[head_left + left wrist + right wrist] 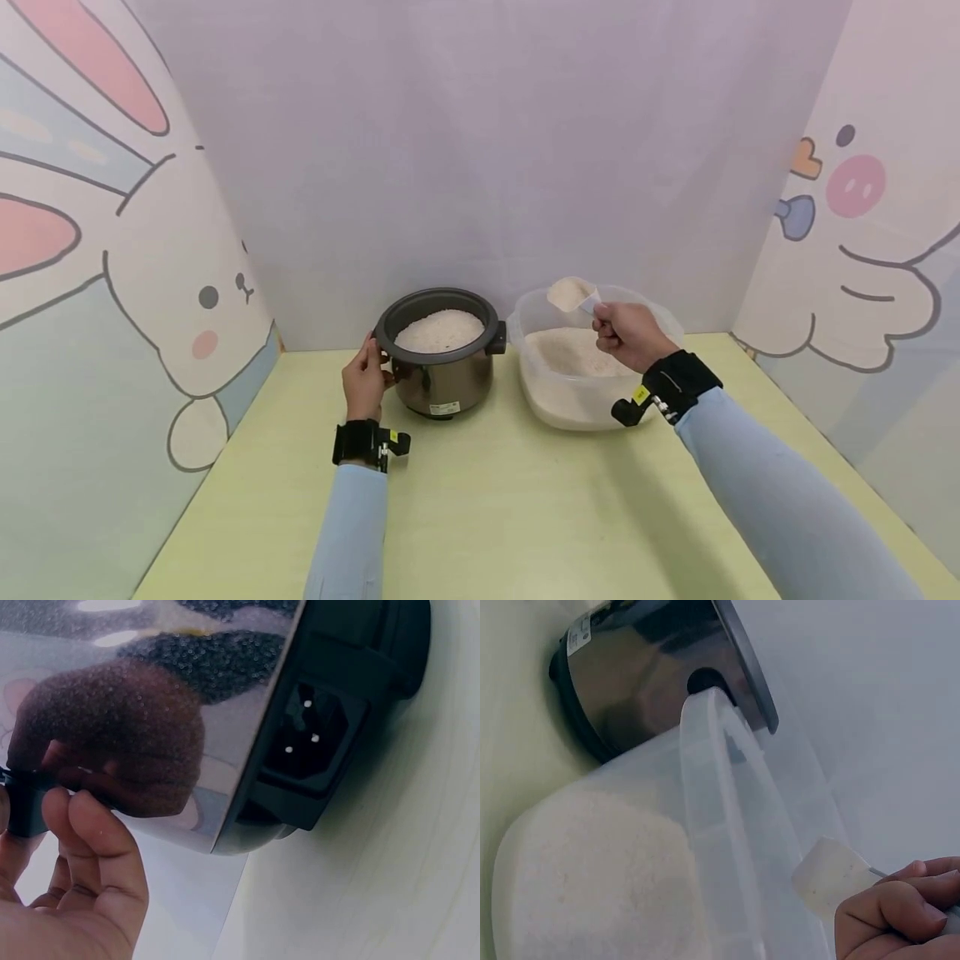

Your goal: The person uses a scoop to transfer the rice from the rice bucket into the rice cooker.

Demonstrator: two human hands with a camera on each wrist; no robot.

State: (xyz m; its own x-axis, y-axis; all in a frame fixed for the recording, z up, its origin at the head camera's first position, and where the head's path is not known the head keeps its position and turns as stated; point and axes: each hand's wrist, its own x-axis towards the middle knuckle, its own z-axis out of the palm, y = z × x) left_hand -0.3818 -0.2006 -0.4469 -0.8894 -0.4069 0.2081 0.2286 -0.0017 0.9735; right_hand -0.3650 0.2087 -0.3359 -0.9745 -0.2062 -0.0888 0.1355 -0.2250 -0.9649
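A brown rice cooker (444,379) with a dark rim stands lidless on the table, white rice (442,332) inside it. My left hand (365,379) grips its black side handle (27,804) with thumb and fingers. My right hand (633,333) holds a white scoop (589,302) by its handle, raised over a clear plastic bin (558,408). The scoop carries a heap of rice (567,293). More rice (573,350) fills the lower part of the bin. In the right wrist view the scoop (831,877) is tilted and its far side is hidden.
The pale yellow-green table (480,517) ends at a plain back wall (487,167). Cartoon-printed panels flank it on both sides. The cooker's power socket (311,739) has bare pins. The bin's near wall (705,780) stands close beside the cooker.
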